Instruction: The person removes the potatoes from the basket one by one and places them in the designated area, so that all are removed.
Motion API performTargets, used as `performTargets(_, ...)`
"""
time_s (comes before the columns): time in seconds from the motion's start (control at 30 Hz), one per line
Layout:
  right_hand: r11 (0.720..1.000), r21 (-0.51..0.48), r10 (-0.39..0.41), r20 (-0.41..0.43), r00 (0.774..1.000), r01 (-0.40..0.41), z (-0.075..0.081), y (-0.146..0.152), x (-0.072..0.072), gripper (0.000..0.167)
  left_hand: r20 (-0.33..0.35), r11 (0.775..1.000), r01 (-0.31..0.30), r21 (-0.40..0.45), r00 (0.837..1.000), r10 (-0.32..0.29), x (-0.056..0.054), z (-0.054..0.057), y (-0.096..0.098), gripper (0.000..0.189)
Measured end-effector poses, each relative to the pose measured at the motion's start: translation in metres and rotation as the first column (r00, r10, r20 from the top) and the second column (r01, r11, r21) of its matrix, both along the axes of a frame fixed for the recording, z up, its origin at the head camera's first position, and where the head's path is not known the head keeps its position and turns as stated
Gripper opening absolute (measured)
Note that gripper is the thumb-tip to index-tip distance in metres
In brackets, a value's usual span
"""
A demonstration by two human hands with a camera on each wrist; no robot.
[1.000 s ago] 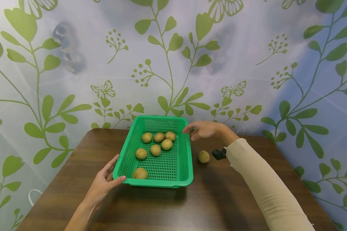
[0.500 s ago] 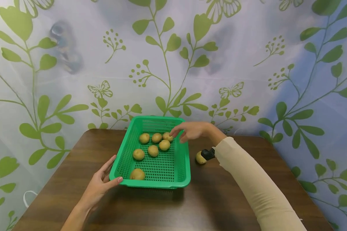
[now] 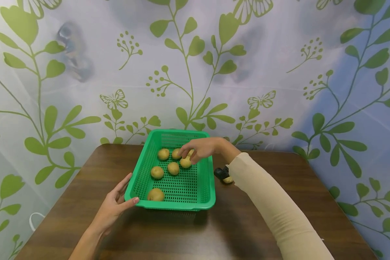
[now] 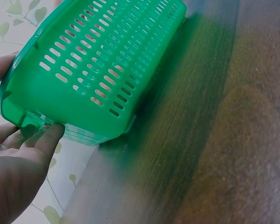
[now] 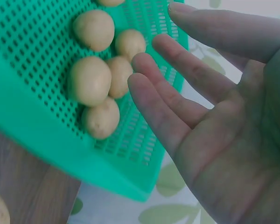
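A green plastic basket with slotted walls and several potatoes inside occupies the middle of the table. At its front left corner my left hand grips the rim, thumb on top and fingers underneath; the left wrist view shows those fingers against the outer wall. Reaching over the basket's right side, my right hand holds nothing, its palm and spread fingers visible in the right wrist view. Its fingertips are near the potatoes at the back, partly covering some of them in the head view.
One potato lies on the brown table to the right of the basket, partly hidden by the black device at my right wrist. A leaf-patterned curtain hangs right behind the table.
My right hand has moved left, from beside the basket's right rim to above the potatoes at the back. My left hand keeps its hold on the corner, and the basket stays in place.
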State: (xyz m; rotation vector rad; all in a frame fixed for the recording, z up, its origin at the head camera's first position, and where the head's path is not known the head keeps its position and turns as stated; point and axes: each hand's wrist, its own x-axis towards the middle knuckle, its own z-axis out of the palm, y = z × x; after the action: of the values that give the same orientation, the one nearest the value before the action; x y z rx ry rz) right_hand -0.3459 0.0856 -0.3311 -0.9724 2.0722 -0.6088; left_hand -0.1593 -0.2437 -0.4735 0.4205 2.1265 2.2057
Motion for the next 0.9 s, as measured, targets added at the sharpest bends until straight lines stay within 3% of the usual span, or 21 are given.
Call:
performTargets(0.3,0.998,-0.006,0.063,0.056,0.996,-0.063,-0.013,-0.041,0.006,0.056,0.034,1.0,-0.003,0.021,0.999,0.002,0.004,-0.003,-0.004,0.084)
performTargets(0.57,0.989,-0.038,0.147,0.027,0.989,-0.146,-0.021,-0.066,0.012,0.059,0.026,1.0,0.009,0.008,1.0,-0.009,0.002,-0.003,-0.005,0.084)
performTargets(0.7,0.991,-0.038,0.132,0.069,0.989,-0.13,-0.031,-0.077,0.013,0.059,0.03,1.0,0.011,0.003,0.999,-0.011,0.001,-0.002,-0.005,0.083)
performTargets(0.9,0.985,-0.031,0.172,0.056,0.984,-0.17,-0.049,-0.089,0.012,0.059,0.025,1.0,0.018,0.017,1.0,-0.018,-0.001,0.0,-0.001,0.083)
